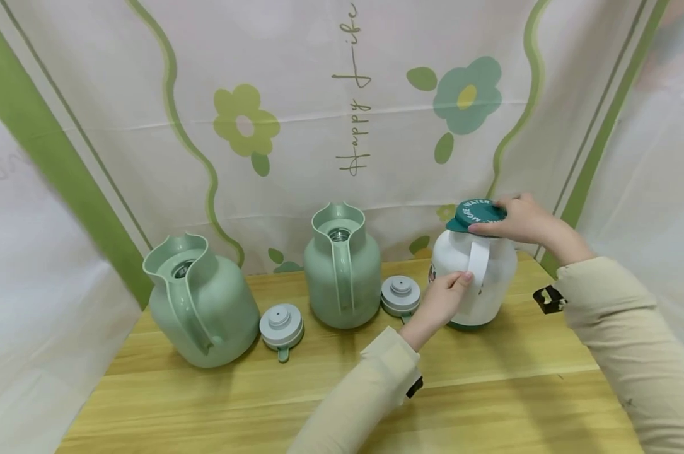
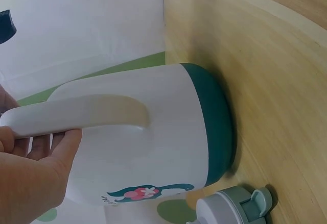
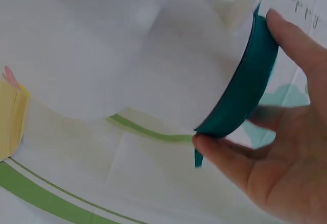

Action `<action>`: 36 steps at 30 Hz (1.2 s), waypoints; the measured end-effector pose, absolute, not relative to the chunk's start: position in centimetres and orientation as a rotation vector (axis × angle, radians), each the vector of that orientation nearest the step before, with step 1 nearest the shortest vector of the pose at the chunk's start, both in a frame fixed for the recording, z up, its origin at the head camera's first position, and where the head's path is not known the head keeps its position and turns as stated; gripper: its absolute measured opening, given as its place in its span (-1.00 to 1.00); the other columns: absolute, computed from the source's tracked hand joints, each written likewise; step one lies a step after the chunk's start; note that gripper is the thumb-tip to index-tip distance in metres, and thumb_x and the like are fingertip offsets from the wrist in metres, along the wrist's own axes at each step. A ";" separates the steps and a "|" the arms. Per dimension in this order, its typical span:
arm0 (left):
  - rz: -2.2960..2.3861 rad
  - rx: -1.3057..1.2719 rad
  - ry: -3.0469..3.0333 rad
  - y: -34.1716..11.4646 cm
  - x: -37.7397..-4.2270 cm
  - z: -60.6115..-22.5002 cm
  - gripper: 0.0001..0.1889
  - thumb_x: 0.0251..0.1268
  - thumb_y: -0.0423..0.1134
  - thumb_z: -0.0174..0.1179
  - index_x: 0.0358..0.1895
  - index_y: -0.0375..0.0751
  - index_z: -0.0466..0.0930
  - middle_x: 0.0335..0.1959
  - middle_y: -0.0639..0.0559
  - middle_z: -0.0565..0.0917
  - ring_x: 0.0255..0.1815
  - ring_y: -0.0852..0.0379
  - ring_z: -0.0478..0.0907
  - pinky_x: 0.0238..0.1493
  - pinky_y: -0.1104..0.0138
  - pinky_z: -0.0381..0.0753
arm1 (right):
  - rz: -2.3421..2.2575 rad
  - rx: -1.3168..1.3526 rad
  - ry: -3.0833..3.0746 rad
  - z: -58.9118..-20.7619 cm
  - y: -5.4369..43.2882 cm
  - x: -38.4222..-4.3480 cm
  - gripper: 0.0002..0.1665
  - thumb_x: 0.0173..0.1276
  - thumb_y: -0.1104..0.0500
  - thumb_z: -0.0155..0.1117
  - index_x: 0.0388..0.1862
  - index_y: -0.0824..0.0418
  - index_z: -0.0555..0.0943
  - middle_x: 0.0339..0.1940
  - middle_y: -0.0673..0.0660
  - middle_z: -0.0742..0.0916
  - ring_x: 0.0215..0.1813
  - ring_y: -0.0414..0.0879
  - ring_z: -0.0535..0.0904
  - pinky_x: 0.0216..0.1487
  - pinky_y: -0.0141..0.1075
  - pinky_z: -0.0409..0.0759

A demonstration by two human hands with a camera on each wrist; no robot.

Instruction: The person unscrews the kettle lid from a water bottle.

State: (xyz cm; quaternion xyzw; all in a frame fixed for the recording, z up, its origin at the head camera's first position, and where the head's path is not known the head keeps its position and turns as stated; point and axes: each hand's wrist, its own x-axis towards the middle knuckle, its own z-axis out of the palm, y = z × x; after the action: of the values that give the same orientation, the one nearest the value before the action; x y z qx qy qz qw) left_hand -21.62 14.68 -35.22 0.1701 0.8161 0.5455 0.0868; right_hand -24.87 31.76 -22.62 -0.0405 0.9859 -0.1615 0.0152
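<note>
Two hands on the white thermos jug [image 1: 499, 277]: one at the lid, one at the handle

We take the white thermos jug as our landmark. It stands upright on the wooden table [image 1: 489, 394], its long axis vertical, its teal base band [image 2: 213, 127] down against the boards and its handle [image 1: 479, 255] turned toward us.

The relation that counts is at the top of the jug. The teal lid [image 1: 475, 214] sits over its mouth, and our right hand [image 1: 526, 221] is already there, the nearer of the two. This hand grasps the lid by its rim, the thumb on the side near us and fingers over the top and far side. The lid's small beak juts toward the jug's left. Only a thin dark seam shows between lid and body; whether the lid is fastened or loose, we cannot tell.

Our right forearm comes in from the near right of the jug, with the hand level with its top. Our left hand [image 1: 438, 306] reaches from the near left, lower down, and grasps the handle between thumb and fingers.

Just left of the jug lies a grey stopper [image 1: 400, 291]. Beyond it stands an uncovered green jug [image 1: 344, 284]; farther left come a second grey stopper [image 1: 281, 325] and a second green jug [image 1: 222, 309], also uncovered. Behind the white thermos jug hangs a flower-print cloth [image 1: 296, 170].
</note>
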 end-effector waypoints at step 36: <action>1.667 0.583 2.427 14.6 -21.4 -35.3 -0.55 0.47 0.13 -0.14 -0.09 -0.07 0.66 -0.05 0.07 0.68 -0.07 0.28 0.55 -0.02 0.41 0.53 | -0.633 -0.050 3.024 -22.4 31.9 -25.0 0.13 0.22 -0.34 0.21 0.28 0.64 0.22 0.18 0.64 0.43 0.12 0.39 0.44 0.04 0.16 0.49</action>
State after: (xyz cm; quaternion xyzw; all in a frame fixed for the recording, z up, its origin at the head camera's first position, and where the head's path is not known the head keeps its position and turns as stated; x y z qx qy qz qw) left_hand -21.42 14.58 -35.35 0.1939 0.8066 0.5540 0.0702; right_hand -25.01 31.86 -22.45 -0.0161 0.9783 -0.2049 0.0257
